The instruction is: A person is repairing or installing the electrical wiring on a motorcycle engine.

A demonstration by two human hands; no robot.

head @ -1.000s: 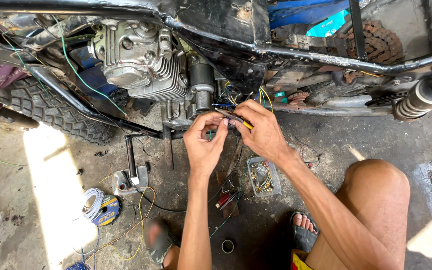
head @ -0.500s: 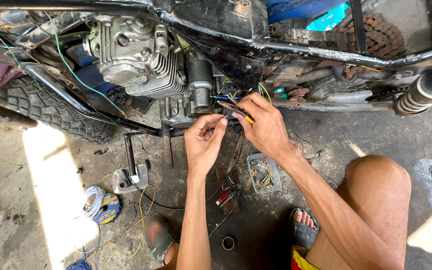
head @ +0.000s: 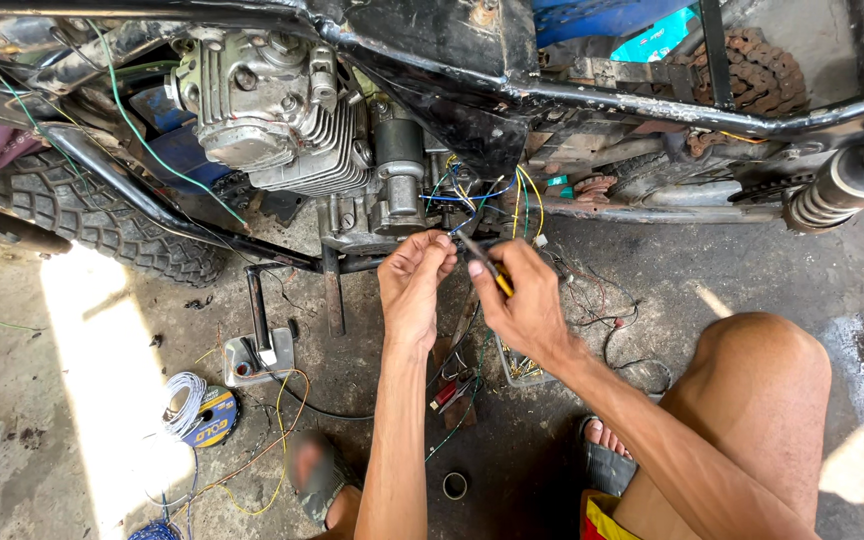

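A stripped motorcycle lies above me, its grey finned engine point(head: 272, 110) at the upper left. A bundle of blue, yellow and green wires point(head: 482, 192) hangs from the frame just right of the engine. My left hand point(head: 414, 290) pinches the end of a thin wire below that bundle. My right hand point(head: 522, 300) grips a yellow-handled tool point(head: 487, 268), its dark tip pointed at the wire end between my left fingers. Both hands are nearly touching.
A knobby tyre point(head: 102, 215) lies at the left. A coil of white wire point(head: 187, 400) and loose yellow wire sit on the dirty concrete floor. A small tray of parts point(head: 522, 368), a roll of tape point(head: 454, 486), a rear shock spring point(head: 837, 185) and my bare knee point(head: 752, 380) are nearby.
Both hands have stayed together at the wire bundle; the right hand shifted slightly and the tool tip now points at the wire in the left fingers.
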